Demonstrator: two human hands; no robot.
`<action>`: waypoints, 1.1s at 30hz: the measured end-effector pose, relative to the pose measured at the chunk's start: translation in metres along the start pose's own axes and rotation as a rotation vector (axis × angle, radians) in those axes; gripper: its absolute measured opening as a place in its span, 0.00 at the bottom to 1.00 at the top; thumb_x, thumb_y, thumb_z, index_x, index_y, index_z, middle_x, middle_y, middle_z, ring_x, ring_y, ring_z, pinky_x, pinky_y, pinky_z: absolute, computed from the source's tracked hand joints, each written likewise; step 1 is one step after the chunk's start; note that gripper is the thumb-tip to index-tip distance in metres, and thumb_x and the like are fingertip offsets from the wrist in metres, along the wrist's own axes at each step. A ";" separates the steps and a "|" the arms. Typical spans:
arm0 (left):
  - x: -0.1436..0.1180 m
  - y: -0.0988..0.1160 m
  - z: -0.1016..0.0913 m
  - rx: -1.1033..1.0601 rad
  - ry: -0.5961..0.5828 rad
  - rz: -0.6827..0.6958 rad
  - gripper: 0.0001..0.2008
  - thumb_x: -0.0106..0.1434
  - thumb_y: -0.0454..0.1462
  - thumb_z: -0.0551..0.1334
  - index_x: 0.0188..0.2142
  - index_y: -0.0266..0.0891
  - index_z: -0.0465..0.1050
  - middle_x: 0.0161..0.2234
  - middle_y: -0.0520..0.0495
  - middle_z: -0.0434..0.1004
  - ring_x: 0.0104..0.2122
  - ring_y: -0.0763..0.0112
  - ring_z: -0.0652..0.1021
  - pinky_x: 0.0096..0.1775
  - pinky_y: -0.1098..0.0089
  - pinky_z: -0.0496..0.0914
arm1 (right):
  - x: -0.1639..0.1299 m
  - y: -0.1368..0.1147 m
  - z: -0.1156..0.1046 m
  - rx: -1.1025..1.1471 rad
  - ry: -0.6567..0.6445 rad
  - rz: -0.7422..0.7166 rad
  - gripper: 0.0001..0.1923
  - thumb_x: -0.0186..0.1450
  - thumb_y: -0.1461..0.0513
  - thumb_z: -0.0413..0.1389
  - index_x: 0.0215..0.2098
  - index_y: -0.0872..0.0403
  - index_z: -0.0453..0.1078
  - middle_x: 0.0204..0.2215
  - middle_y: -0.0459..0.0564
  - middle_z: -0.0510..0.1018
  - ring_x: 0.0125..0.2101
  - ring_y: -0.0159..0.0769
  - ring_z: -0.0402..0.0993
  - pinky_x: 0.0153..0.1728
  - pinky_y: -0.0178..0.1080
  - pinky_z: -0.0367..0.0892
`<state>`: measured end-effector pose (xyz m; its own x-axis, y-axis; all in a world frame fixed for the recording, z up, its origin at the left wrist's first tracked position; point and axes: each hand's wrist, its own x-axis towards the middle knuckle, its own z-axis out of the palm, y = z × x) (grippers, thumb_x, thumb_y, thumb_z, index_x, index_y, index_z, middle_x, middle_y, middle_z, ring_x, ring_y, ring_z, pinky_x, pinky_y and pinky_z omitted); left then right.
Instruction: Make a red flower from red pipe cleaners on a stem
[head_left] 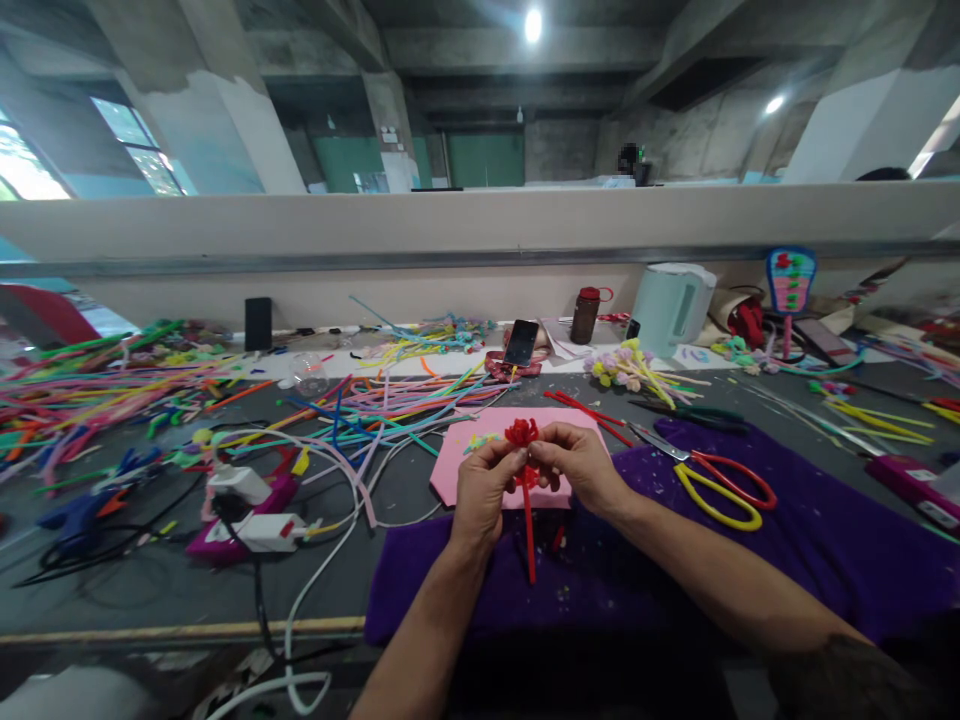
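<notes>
Between my two hands is a red pipe-cleaner flower [521, 431], its straight red stem pointing down toward me. My left hand [486, 485] pinches it from the left, just under the petals. From the right, my right hand [576, 462] pinches the same flower, fingertips close to the left ones. The fingers hide part of the flower's base. Beneath the hands lie a pink foam sheet [459, 465] and a purple cloth [435, 570]. Scissors [720, 490] with red and yellow handles rest on the cloth to the right. Red pipe cleaners [589, 412] lie just behind the sheet.
Loose coloured pipe cleaners [97, 390] cover the left side. A power strip [244, 525] with cables and a blue glue gun [79, 520] sit at the left front. Farther back stand a phone [521, 343], a bottle [585, 318] and a kettle [670, 308]. Pliers [697, 414] lie behind the cloth.
</notes>
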<state>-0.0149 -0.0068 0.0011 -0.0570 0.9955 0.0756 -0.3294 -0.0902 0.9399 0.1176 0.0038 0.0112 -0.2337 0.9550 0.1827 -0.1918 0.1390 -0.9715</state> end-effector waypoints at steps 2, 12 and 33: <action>0.000 0.000 0.000 0.003 -0.004 -0.003 0.08 0.44 0.38 0.67 0.25 0.36 0.75 0.20 0.52 0.71 0.16 0.81 0.63 0.19 0.77 0.54 | 0.000 0.001 0.000 -0.001 -0.002 -0.002 0.12 0.54 0.56 0.58 0.28 0.58 0.67 0.17 0.44 0.72 0.14 0.25 0.66 0.12 0.28 0.60; 0.001 -0.001 -0.001 0.021 -0.024 0.009 0.07 0.45 0.38 0.67 0.25 0.36 0.75 0.19 0.53 0.71 0.16 0.82 0.63 0.19 0.77 0.55 | 0.000 0.001 0.000 -0.008 -0.011 -0.013 0.11 0.55 0.57 0.57 0.27 0.58 0.66 0.17 0.44 0.72 0.13 0.25 0.66 0.12 0.27 0.61; 0.001 -0.002 -0.004 0.074 -0.059 0.015 0.07 0.47 0.38 0.66 0.25 0.36 0.74 0.19 0.54 0.71 0.17 0.82 0.64 0.20 0.77 0.55 | 0.000 0.002 0.000 0.035 -0.028 -0.016 0.11 0.56 0.57 0.57 0.27 0.58 0.66 0.17 0.43 0.72 0.13 0.25 0.66 0.11 0.27 0.60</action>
<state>-0.0175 -0.0056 -0.0022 -0.0054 0.9943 0.1069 -0.2579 -0.1047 0.9605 0.1170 0.0040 0.0096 -0.2564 0.9450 0.2032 -0.2293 0.1448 -0.9625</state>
